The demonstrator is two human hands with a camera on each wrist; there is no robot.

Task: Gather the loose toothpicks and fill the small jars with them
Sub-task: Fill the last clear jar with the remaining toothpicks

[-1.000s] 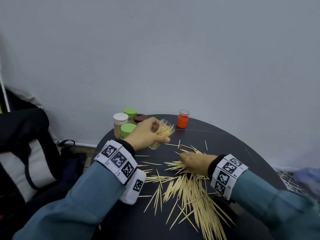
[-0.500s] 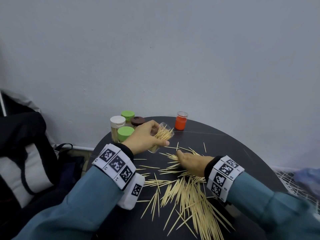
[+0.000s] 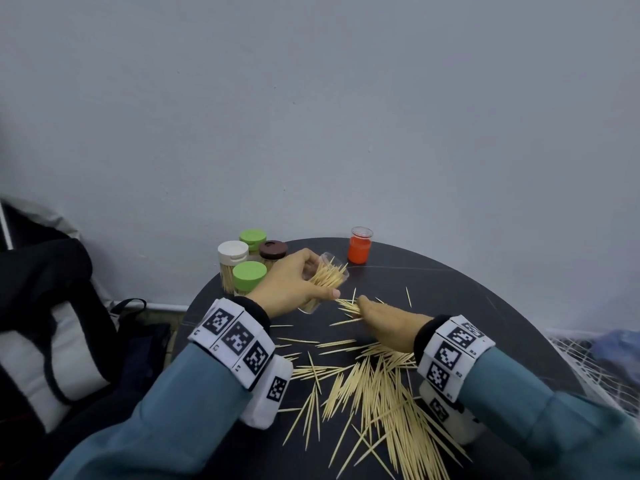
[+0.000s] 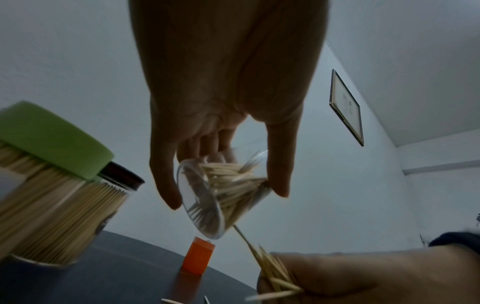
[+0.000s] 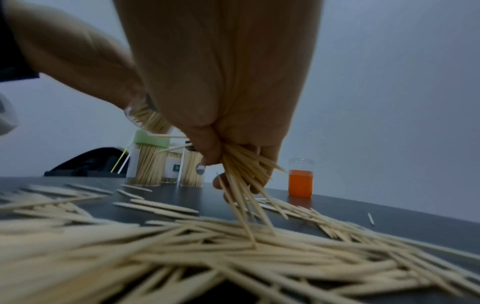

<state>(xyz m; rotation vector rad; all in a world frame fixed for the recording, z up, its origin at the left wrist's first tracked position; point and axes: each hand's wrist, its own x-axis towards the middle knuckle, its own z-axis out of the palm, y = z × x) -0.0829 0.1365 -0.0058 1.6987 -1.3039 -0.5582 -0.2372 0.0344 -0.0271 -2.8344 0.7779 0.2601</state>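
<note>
Left hand (image 3: 290,285) clamped round a clear open jar (image 3: 325,281), tilted with mouth toward the right, partly filled with toothpicks; held above the dark bench (image 3: 433,282), far left of centre. Right hand (image 3: 388,322) pinches a bundle of toothpicks (image 5: 241,170), just right of the jar mouth, lower tips touching the loose toothpicks (image 3: 377,393) spread over the near bench. Four capped filled jars (image 3: 249,277) stand at far left. Orange-filled cup (image 3: 360,245) stands at far edge, apart from both hands.
</note>
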